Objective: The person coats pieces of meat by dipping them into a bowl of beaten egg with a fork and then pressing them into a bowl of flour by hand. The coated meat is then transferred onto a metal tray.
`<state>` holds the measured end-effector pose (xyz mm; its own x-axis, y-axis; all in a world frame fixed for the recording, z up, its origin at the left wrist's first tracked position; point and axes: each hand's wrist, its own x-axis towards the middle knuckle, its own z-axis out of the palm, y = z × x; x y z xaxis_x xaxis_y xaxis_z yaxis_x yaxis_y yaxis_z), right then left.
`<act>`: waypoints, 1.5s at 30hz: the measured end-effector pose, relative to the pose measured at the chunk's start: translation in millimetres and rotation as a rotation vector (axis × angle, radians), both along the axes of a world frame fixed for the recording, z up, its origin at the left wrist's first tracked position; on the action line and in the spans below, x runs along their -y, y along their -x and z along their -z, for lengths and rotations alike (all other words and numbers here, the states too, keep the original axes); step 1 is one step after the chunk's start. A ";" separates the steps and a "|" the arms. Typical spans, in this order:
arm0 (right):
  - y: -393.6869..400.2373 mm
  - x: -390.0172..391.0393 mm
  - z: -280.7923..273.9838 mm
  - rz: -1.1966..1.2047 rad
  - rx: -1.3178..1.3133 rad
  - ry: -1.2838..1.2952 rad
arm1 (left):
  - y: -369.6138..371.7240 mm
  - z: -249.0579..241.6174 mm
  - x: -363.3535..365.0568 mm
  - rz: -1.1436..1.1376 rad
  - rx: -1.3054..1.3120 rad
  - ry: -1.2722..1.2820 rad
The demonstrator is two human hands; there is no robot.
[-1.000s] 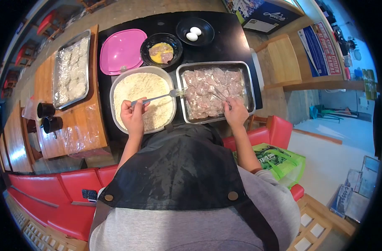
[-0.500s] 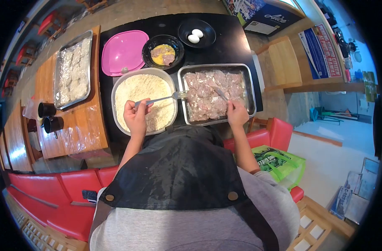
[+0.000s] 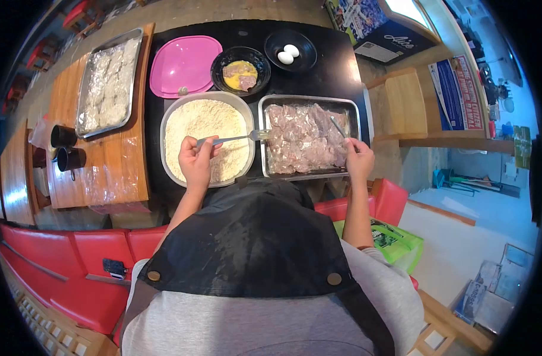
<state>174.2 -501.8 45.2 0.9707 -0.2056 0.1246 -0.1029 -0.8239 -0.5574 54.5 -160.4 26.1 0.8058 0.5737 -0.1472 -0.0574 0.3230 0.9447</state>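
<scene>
My left hand (image 3: 196, 161) is closed around the handle of a fork (image 3: 238, 139). The fork reaches across the tub of pale breadcrumb-like coating (image 3: 202, 133), its tines over the near-left rim of the metal tray (image 3: 309, 98). Flattened pieces of raw meat (image 3: 303, 139) on clear plastic film fill most of that tray. At the tray's right side, my right hand (image 3: 358, 159) pinches a slim metal utensil (image 3: 337, 126), its tip above the meat's right edge. I cannot make out what kind of utensil it is.
Behind the tub sit a pink lid (image 3: 182, 62) and a black bowl (image 3: 264, 54) with beaten egg and meat. Another black bowl (image 3: 306, 46) holds two white eggs. A tray of coated pieces (image 3: 109, 83) and black mugs (image 3: 63, 136) stand on the wooden table at left.
My right hand has moved right with its utensil, away from the middle of the meat toward the tray's right rim. The left hand still holds the fork. The whole view has shifted slightly.
</scene>
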 end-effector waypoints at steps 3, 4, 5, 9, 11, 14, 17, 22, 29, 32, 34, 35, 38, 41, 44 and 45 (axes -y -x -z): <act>-15.2 -4.1 -13.0 -0.078 0.021 0.013 | -2.7 -6.0 2.2 -0.023 0.007 0.045; -20.9 -9.7 -21.1 -0.121 0.003 0.038 | -2.8 -4.6 1.9 -0.016 0.002 0.043; -26.6 -15.7 -26.8 -0.163 -0.016 0.062 | -2.4 -2.5 1.1 -0.008 -0.004 0.041; -62.3 -49.6 -28.7 -0.354 0.020 -0.088 | -0.6 0.8 1.0 0.005 -0.005 0.045; -73.0 -84.8 -44.3 -0.414 0.006 -0.110 | 0.0 -1.6 1.3 0.001 -0.006 0.044; -95.8 -130.4 -23.4 -0.426 0.025 -0.086 | 1.8 -3.6 1.9 -0.006 -0.008 0.036; -94.0 -183.2 -5.0 -0.501 0.045 0.010 | 2.2 -3.9 1.1 -0.015 0.009 0.018; -85.4 -217.3 14.7 -0.653 -0.034 0.256 | 1.8 -6.1 1.2 -0.020 0.016 -0.005; -123.2 -221.1 -1.6 -0.699 -0.254 0.345 | 2.2 -13.5 4.5 -0.014 0.037 0.043; -129.3 -221.9 -18.9 -0.692 -0.283 0.273 | 2.5 -16.7 6.6 -0.012 0.011 0.043; -132.0 -214.9 -30.3 -0.623 -0.258 0.236 | 1.9 -16.7 5.6 -0.022 0.027 0.046; -130.0 -208.4 -38.0 -0.585 -0.247 0.217 | 2.0 -16.1 5.8 -0.020 0.042 0.048; -120.0 -170.6 -47.9 -0.488 -0.244 0.212 | -2.6 -14.7 4.9 -0.016 0.047 0.024; -93.8 -103.6 -21.1 -0.353 -0.209 0.308 | -8.0 -15.1 5.8 -0.005 0.056 0.024; -43.6 -40.2 9.5 -0.123 -0.101 0.349 | -19.1 -9.4 4.9 -0.004 0.117 -0.015; -26.7 -21.4 21.1 -0.097 -0.111 0.353 | -24.1 -10.3 5.4 0.022 0.112 -0.007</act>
